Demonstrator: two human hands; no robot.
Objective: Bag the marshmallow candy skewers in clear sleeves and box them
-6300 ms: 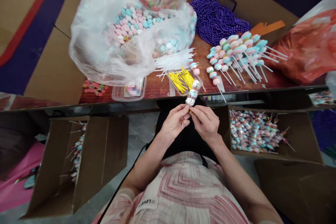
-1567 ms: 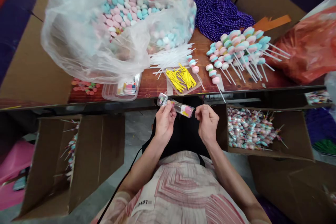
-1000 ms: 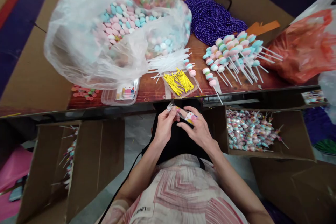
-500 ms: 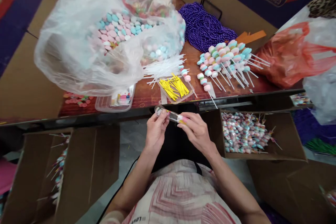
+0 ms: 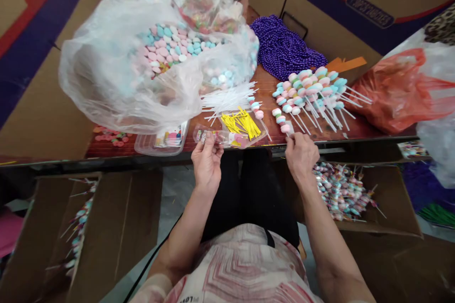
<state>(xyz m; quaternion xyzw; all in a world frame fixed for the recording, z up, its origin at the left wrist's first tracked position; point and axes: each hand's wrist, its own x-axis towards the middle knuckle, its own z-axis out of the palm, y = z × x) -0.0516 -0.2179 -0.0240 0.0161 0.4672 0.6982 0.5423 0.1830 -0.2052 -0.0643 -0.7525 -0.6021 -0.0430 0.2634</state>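
Observation:
My left hand (image 5: pixel 207 163) pinches a clear plastic bag (image 5: pixel 222 138) with a coloured print, held out over the table's front edge. My right hand (image 5: pixel 301 155) is closed at the table edge, its fingers around the stick end of a candy skewer (image 5: pixel 280 120) of pink, white and blue sweets. Most of that stick is hidden by my fingers. Another candy skewer (image 5: pixel 255 107) lies beside the yellow twist ties (image 5: pixel 241 123), which sit in a small clear tray. Farther right is a pile of candy skewers (image 5: pixel 311 85) on white sticks.
A large plastic bag of candies (image 5: pixel 106 66) and white sticks (image 5: pixel 229 98) lie on the table. Purple beads (image 5: pixel 284 49) are heaped behind. A red plastic bag (image 5: pixel 394 90) stands at right. Below the table is a cardboard box (image 5: pixel 398 199) of wrapped skewers.
My right hand has let go of the plastic bag and moved right to the candy skewer's stick. My left hand keeps the bag, now held farther forward.

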